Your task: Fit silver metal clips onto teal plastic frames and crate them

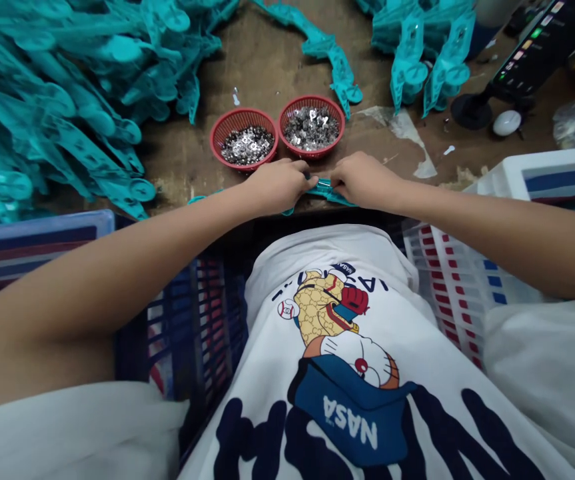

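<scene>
A long teal plastic part (323, 192) lies along the near edge of the table, in front of my body. My left hand (281, 183) is closed over it, fingers bent and pressed down. From the other side my right hand (362, 179) pinches the same part. Between the hands a small shiny metal strip shows on the part; my fingertips hide most of it. Just beyond my hands stand two red plastic baskets: the left basket (216, 143) and the right basket (342, 133), which touch. Both hold many small metal pieces (312, 128).
Teal parts (82, 87) are heaped at the left, with more teal parts (412, 53) at the back right. One teal part (334, 57) lies behind the baskets. A dark device on a stand (522, 60) is at right. Crates (517, 177) flank me below table height.
</scene>
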`<state>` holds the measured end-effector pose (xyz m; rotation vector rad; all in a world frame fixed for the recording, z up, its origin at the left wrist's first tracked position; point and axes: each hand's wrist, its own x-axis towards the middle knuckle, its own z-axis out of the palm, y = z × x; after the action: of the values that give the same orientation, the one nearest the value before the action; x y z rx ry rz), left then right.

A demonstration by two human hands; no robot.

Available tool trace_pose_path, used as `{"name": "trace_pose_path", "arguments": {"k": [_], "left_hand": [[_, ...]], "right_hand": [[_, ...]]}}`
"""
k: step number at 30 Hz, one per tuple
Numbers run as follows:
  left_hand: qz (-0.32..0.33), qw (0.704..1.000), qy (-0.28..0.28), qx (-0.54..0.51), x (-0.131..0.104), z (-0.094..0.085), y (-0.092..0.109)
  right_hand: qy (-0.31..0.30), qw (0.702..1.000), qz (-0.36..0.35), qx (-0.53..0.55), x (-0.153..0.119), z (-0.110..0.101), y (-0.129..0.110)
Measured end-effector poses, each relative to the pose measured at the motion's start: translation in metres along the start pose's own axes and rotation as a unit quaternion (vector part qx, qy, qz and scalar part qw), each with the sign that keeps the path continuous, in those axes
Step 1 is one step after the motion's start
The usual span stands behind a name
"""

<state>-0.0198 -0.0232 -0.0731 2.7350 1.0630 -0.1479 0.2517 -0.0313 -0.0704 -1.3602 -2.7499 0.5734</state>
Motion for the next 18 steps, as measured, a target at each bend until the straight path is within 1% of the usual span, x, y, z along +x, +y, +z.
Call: {"name": "trace_pose_path", "arguments": {"k": [2,4,7,9,11,13,15,18], "left_hand": [[-0.006,1.000,-0.012,0.006,-0.003,-0.005,0.004],[-0.011,1.000,-0.013,0.012,-0.005,-0.009,0.006],[-0.017,1.000,-0.007,0.015,-0.007,-0.011,0.009],[-0.012,1.000,-0.012,0.015,-0.007,-0.011,0.009],[-0.005,1.000,-0.016,0.010,-0.005,-0.010,0.009],[-0.005,1.000,-0.019,0.008,-0.003,-0.010,0.007],[-0.009,0.999,-0.030,0.017,0.000,-0.009,0.006],[-0.017,0.998,-0.045,0.031,0.003,-0.008,0.004]], "right_hand": [[0.002,1.000,0.022,-0.015,0.000,-0.007,0.005],[0.023,0.999,0.029,-0.021,-0.001,-0.019,0.011],[0.100,0.994,0.044,-0.016,-0.002,-0.037,0.015],[0.144,0.988,0.048,0.014,-0.002,-0.042,0.011],[0.168,0.983,0.044,0.056,-0.001,-0.040,0.003],[0.170,0.981,0.035,0.089,0.000,-0.034,-0.004],[0.163,0.981,0.028,0.097,0.001,-0.027,-0.008],[0.159,0.984,0.021,0.084,0.002,-0.019,-0.008]]}}
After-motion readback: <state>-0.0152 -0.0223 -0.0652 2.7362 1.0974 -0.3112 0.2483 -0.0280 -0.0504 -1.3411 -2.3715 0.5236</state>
